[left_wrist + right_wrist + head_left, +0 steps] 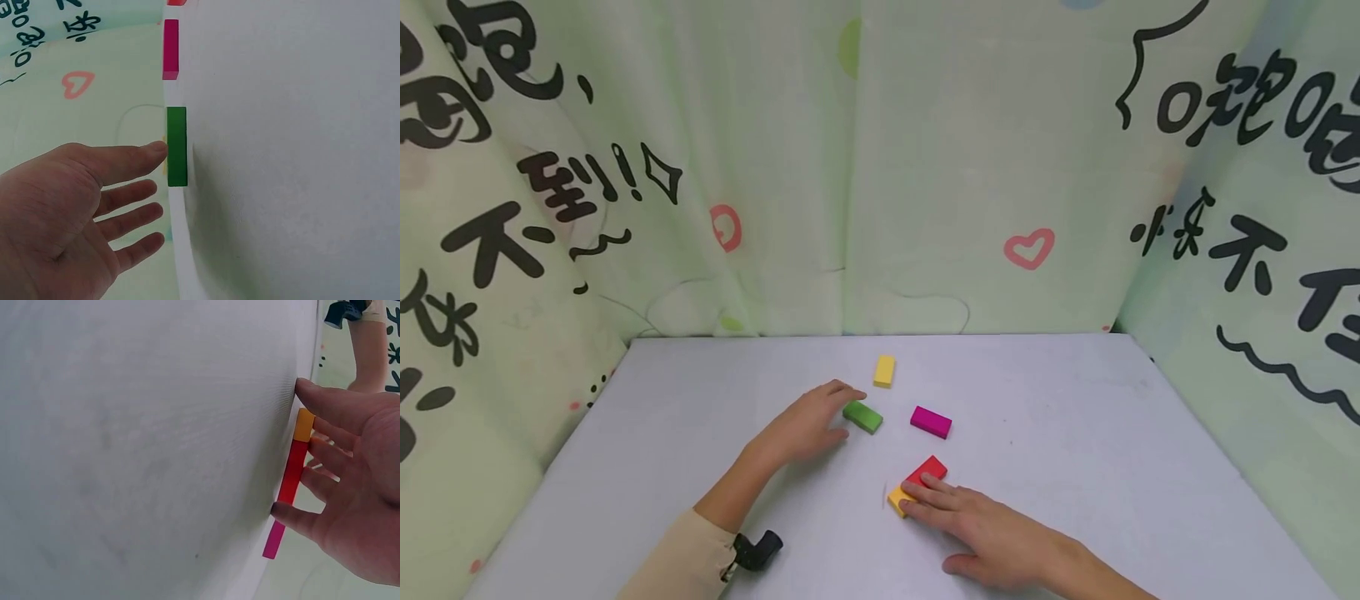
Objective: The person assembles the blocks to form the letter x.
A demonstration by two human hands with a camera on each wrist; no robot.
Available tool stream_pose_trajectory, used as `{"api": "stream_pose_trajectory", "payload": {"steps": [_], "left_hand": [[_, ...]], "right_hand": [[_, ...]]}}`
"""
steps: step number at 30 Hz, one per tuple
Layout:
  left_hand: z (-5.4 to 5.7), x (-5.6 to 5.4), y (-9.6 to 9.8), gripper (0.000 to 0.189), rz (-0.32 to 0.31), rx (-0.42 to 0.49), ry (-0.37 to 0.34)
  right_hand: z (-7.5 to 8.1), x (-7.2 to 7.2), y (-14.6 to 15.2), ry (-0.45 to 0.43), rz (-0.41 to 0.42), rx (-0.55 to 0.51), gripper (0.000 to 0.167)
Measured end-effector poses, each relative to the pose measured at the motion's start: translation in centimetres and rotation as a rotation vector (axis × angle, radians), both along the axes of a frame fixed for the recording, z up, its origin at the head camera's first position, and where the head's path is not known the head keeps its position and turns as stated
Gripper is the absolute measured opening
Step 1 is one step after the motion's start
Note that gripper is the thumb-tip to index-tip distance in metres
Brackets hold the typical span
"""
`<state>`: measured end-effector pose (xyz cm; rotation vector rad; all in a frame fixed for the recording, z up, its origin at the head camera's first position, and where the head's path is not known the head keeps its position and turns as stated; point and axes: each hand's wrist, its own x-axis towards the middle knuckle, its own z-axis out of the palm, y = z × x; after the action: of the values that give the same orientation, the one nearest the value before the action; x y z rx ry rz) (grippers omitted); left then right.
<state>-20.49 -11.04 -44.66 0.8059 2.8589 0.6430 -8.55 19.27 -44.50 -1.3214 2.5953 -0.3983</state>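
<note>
A: Backdrop?
B: Pale green printed fabric curtain, loosely creased, behind a smooth white table.
A: Hands?
B: Left hand relaxed, gripping nothing, thumb and fingers beside the left end of a green rectangular block. Right hand uncurled, fingertips on or just over a red rectangular block and an orange block, apparently end to end.
A: Technique?
B: Probably: steady the pair lightly; pinch green along its long sides.
A: Materials?
B: Flat faces, crisp edges; wood or plastic, can't tell. Likewise a magenta rectangular block, a yellow rectangular block.
</note>
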Motion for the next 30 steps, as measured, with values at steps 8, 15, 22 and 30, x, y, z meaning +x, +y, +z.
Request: {"api": "stream_pose_trajectory", "payload": {"steps": [8, 15, 22, 30], "left_hand": [[0.3, -1.6, 0.5, 0.049, -0.081, 0.081, -0.029], [0.5, -2.3, 1.0, 0.047, -0.104, 0.113, -0.083], [0.0, -2.9, 1.3, 0.044, -0.117, 0.113, -0.118], [-0.1, -3.3, 1.6, 0.039, -0.141, 0.116, -0.112]], "right_hand": [[0.0, 0.0, 0.1, 0.013, -0.002, -0.009, 0.078], [0.1, 0.2, -0.1, -0.03, -0.016, -0.009, 0.079], [-0.2, 0.2, 0.0, 0.007, -0.007, -0.022, 0.078], [-0.3, 0.0, 0.0, 0.032, 0.013, -0.027, 0.08]]}}
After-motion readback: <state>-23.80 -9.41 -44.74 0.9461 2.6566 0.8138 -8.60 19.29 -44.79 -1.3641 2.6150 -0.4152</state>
